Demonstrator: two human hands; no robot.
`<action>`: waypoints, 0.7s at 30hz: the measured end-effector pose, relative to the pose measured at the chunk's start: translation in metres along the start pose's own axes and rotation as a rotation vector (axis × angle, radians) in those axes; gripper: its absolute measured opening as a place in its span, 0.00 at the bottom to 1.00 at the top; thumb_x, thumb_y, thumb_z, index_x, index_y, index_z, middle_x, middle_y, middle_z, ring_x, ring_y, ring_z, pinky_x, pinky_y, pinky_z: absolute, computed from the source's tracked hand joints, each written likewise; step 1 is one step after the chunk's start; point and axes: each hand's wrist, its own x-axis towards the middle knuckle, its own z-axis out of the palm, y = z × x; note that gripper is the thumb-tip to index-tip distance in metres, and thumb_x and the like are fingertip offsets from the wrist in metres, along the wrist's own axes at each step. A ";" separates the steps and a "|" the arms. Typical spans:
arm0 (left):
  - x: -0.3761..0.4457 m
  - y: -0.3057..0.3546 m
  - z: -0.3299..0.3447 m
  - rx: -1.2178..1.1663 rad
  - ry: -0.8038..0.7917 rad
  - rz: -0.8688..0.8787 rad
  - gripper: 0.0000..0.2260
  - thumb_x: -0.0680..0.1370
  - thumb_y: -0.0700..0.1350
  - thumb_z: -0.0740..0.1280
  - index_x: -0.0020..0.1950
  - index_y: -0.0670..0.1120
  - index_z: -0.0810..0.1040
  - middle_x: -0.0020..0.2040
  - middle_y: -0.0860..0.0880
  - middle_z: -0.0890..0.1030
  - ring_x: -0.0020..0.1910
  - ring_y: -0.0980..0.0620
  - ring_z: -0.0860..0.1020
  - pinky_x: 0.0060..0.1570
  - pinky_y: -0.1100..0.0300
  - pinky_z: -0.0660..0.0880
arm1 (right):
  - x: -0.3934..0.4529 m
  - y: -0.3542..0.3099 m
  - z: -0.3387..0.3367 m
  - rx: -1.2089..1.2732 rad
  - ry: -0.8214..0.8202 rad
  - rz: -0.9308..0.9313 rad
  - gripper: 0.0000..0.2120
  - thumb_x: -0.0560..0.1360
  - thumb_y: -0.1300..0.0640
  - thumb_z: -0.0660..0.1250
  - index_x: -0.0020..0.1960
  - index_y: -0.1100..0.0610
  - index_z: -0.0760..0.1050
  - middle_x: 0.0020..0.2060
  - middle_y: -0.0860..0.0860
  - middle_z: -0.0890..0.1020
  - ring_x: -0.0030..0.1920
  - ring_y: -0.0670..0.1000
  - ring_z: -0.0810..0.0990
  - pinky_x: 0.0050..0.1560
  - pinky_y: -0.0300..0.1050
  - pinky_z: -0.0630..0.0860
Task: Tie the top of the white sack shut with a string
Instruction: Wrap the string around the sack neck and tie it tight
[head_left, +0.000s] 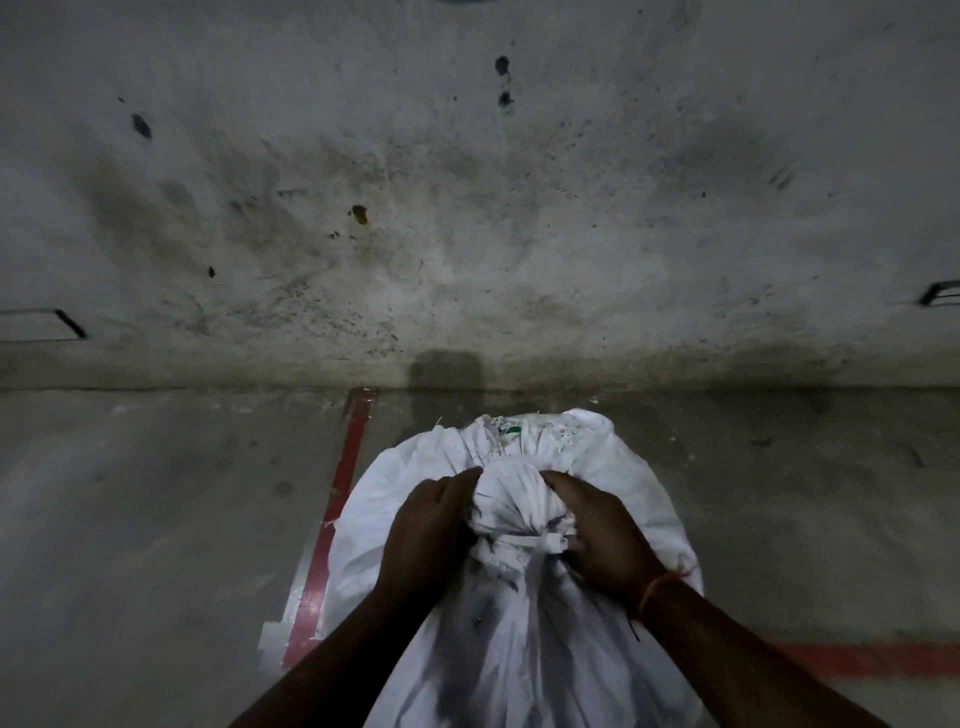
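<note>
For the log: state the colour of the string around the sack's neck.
White, like the sack; the string shows best in the head view.

Dim, greyish light, brightest mid-wall (467, 260); wide-angle bending at the edges, soft blur throughout.

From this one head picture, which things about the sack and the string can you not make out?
- Knot of the string: too small and partly under the right hand, so whether it is finished is unclear.
- Fingertips of the left hand: tucked behind the gathered sack.
- Contents of the sack: covered by the cloth.
- Bottom of the sack: cut off by the lower edge.
</note>
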 end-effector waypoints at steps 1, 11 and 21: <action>0.008 0.004 -0.008 0.007 0.029 0.020 0.27 0.66 0.34 0.76 0.65 0.42 0.80 0.49 0.45 0.86 0.46 0.42 0.84 0.45 0.52 0.80 | 0.006 -0.003 -0.008 0.013 0.036 0.000 0.29 0.71 0.62 0.70 0.71 0.56 0.71 0.65 0.52 0.79 0.66 0.51 0.77 0.69 0.44 0.71; 0.080 0.063 -0.126 -0.039 0.127 0.011 0.26 0.67 0.33 0.74 0.65 0.46 0.82 0.46 0.49 0.86 0.45 0.48 0.84 0.43 0.53 0.81 | 0.055 -0.078 -0.140 0.023 0.052 -0.038 0.25 0.69 0.61 0.69 0.67 0.58 0.77 0.59 0.53 0.82 0.60 0.51 0.80 0.63 0.37 0.72; 0.198 0.228 -0.376 0.045 0.235 0.233 0.27 0.66 0.34 0.73 0.65 0.45 0.82 0.47 0.44 0.87 0.45 0.40 0.84 0.43 0.52 0.79 | 0.104 -0.231 -0.422 -0.067 0.258 -0.204 0.18 0.68 0.69 0.76 0.58 0.60 0.83 0.49 0.57 0.86 0.51 0.54 0.84 0.53 0.39 0.77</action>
